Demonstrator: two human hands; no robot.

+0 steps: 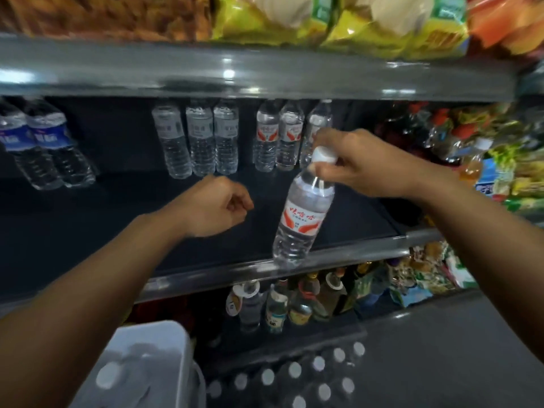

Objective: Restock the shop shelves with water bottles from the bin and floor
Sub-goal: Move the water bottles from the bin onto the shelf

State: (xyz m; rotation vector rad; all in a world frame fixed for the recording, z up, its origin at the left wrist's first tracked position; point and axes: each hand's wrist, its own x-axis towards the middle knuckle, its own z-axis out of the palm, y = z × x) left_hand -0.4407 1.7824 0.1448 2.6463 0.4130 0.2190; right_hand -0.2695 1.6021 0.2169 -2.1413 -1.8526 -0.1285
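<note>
red script on held bottle (303, 219) label, blurred, no text readable

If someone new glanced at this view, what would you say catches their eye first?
First, the water bottle with the red-winged label, hanging mid-frame from the right hand, which grips its neck under the white cap, above the dark shelf. The left hand hovers beside it, loosely curled, holding nothing. Next, the bottles standing at the shelf's back.
</note>
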